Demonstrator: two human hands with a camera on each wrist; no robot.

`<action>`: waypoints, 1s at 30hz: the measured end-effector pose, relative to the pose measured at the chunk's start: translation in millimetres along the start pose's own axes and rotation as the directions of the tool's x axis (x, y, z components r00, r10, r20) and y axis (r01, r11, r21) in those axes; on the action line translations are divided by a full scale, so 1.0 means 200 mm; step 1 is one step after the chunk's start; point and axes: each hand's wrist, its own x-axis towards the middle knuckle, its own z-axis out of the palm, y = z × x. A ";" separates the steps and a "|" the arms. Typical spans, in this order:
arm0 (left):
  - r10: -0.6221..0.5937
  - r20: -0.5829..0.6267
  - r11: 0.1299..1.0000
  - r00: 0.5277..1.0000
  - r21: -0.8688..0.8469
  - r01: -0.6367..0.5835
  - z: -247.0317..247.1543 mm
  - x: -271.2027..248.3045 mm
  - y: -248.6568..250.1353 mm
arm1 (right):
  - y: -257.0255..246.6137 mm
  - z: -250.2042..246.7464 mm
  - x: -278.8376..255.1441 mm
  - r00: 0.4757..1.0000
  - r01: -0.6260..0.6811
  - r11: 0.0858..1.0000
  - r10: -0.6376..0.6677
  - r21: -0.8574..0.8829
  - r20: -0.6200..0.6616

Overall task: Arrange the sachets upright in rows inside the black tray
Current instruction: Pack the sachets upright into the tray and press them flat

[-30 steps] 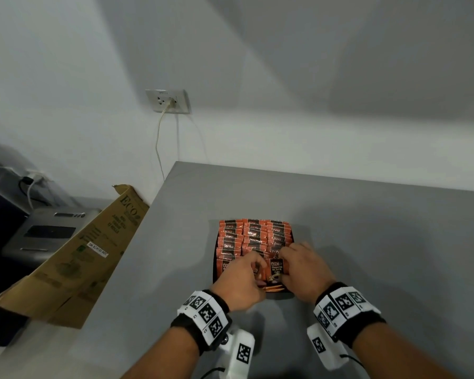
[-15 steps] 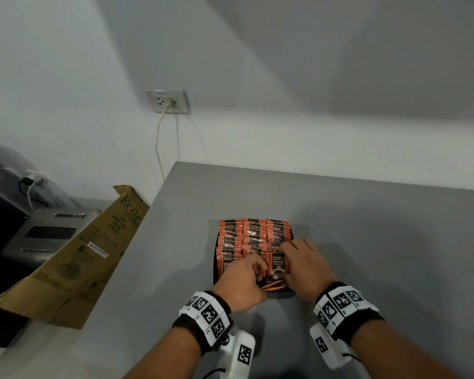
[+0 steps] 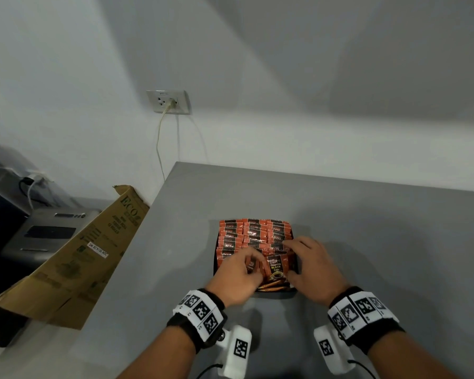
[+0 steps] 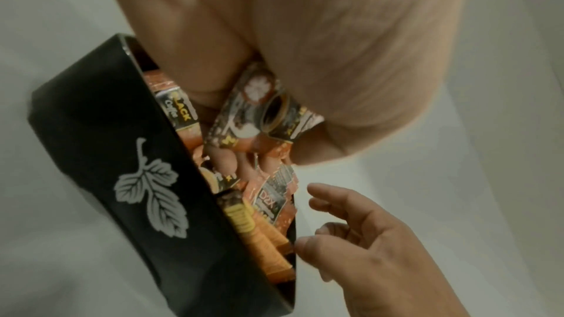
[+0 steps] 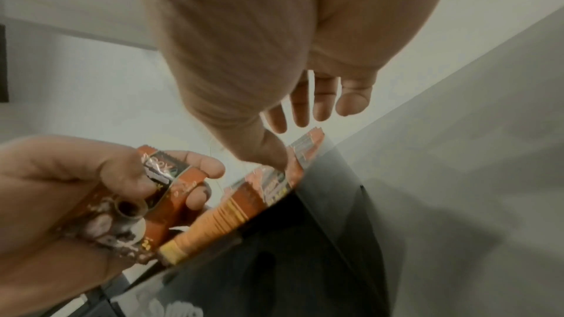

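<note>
The black tray (image 3: 214, 265) with a leaf print (image 4: 146, 187) sits on the grey table, filled with rows of upright orange sachets (image 3: 253, 232). My left hand (image 3: 253, 265) is over the tray's near left part, fingers curled round a bent sachet (image 4: 262, 115) (image 5: 164, 185). One front sachet (image 3: 275, 266) stands upright between the hands, facing me. My right hand (image 3: 290, 258) lies with straight fingers (image 5: 320, 100) on the right rows, its thumb against that sachet's edge. A few sachets (image 3: 271, 286) lie flat at the tray's near end.
The table's left edge (image 3: 137, 242) runs close to the tray. A cardboard box (image 3: 74, 258) leans against it, with a grey machine (image 3: 47, 233) behind. A wall socket (image 3: 168, 102) with a cable is at the back.
The right hand's fingers have slid slightly farther over the back rows. The left hand has stayed at the tray's near left, still holding its sachet.
</note>
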 end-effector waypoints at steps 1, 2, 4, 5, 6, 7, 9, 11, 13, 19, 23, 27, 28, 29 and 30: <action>-0.012 -0.021 0.998 1.000 -0.059 0.011 -0.01 0.00 0.01 | -0.01 -0.02 0.00 0.999 0.003 0.999 -0.002 0.042 -0.032; -0.019 -0.045 0.994 0.999 -0.112 0.014 -0.02 0.00 0.02 | -0.03 -0.03 0.00 0.997 0.020 0.994 -0.013 0.106 -0.074; 0.004 -0.079 0.983 0.997 -0.185 -0.019 -0.03 0.01 0.04 | -0.10 -0.06 0.01 0.990 0.073 0.962 -0.038 0.263 -0.136; 0.031 -0.082 0.979 0.996 -0.199 -0.047 -0.03 0.02 0.05 | -0.14 -0.07 0.02 0.990 0.088 0.941 -0.046 0.327 -0.132; 0.057 -0.079 0.978 0.995 -0.195 -0.071 -0.04 0.02 0.05 | -0.18 -0.09 0.02 0.991 0.099 0.925 -0.059 0.368 -0.117; 0.075 -0.074 0.978 0.994 -0.187 -0.088 -0.04 0.03 0.06 | -0.22 -0.09 0.03 0.992 0.111 0.913 -0.079 0.394 -0.097; 0.094 -0.089 0.975 0.992 -0.194 -0.110 -0.04 0.03 0.09 | -0.27 -0.11 0.06 0.992 0.126 0.905 -0.110 0.407 -0.064; 0.085 -0.156 0.978 0.984 -0.175 -0.112 -0.05 0.02 0.09 | -0.29 -0.12 0.09 0.993 0.110 0.914 -0.084 0.390 -0.084; 0.040 -0.241 0.988 0.970 -0.133 -0.073 -0.07 0.01 0.07 | -0.27 -0.13 0.12 0.993 0.062 0.913 -0.014 0.403 -0.121; -0.084 -0.397 0.993 0.914 -0.112 0.043 -0.16 -0.03 -0.03 | -0.25 -0.03 0.17 0.997 0.061 0.990 -0.067 0.124 0.042; -0.067 -0.372 0.995 0.926 -0.091 0.036 -0.16 -0.05 -0.04 | -0.28 0.08 0.17 0.969 0.156 0.987 -0.158 0.026 0.190; -0.044 -0.307 0.999 0.951 -0.027 0.038 -0.13 -0.08 -0.05 | -0.28 0.09 0.16 0.973 0.167 0.985 -0.172 0.046 0.157; -0.035 -0.297 0.999 0.954 0.001 0.037 -0.13 -0.08 -0.06 | -0.27 0.06 0.14 0.980 0.155 0.987 -0.159 0.043 0.123; -0.021 -0.287 0.999 0.958 0.032 0.031 -0.12 -0.09 -0.06 | -0.25 0.03 0.12 0.982 0.149 0.988 -0.152 0.038 0.111; -0.005 -0.277 0.998 0.961 0.059 0.022 -0.12 -0.09 -0.07 | -0.23 0.00 0.10 0.979 0.148 0.988 -0.151 0.034 0.139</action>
